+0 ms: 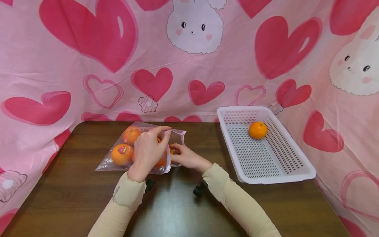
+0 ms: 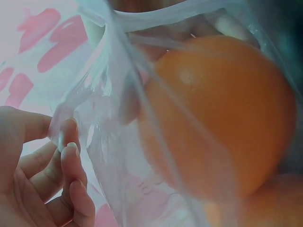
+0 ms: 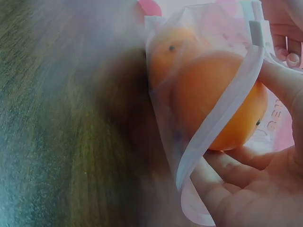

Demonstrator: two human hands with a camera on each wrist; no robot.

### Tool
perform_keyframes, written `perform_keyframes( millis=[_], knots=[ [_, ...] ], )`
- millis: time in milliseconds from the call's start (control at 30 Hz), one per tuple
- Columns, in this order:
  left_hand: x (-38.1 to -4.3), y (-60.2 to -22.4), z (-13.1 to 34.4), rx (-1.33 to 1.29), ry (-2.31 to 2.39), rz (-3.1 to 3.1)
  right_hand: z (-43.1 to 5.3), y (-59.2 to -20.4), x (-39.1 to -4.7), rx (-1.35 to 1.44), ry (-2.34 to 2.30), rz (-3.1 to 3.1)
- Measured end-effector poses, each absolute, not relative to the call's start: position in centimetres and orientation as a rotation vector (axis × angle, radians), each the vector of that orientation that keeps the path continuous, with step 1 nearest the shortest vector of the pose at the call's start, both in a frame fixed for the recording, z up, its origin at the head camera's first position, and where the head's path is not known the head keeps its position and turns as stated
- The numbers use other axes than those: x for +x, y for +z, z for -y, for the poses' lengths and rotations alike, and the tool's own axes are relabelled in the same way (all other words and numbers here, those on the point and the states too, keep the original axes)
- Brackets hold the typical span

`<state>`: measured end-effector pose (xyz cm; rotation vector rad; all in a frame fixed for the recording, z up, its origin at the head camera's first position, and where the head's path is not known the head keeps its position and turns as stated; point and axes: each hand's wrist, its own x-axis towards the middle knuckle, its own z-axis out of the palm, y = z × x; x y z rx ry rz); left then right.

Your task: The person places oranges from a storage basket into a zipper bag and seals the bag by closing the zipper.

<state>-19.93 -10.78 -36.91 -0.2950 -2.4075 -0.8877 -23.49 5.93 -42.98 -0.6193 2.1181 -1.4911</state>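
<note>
A clear zip bag [image 1: 103,165] with pink print lies on the table, several oranges [image 1: 121,154] inside it. Its mouth faces right. My left hand [image 1: 149,149] reaches over the bag and pinches the edge of its mouth between thumb and fingers, as the left wrist view shows. My right hand [image 1: 189,157] is in the mouth, thumb and fingers curled round an orange [image 3: 213,99]. The bag's white zip strip [image 3: 220,116] crosses in front of that fruit. In the left wrist view, a large orange [image 2: 218,118] shows through the plastic.
A white plastic basket [image 1: 230,144] with slotted walls stands on the right of the brown wooden table [image 1: 74,197]. One orange [image 1: 258,130] sits in it, toward the back. Pink heart-patterned cloth [image 1: 177,65] hangs behind and along both sides.
</note>
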Motion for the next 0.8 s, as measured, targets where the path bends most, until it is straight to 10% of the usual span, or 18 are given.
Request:
perform_keyframes(
  millis=[800],
  knots=[
    [-20.02, -37.28, 10.59, -0.31, -0.878, 2.429, -6.5, -43.48, -23.88, -0.555, -1.383, -2.215]
  ],
)
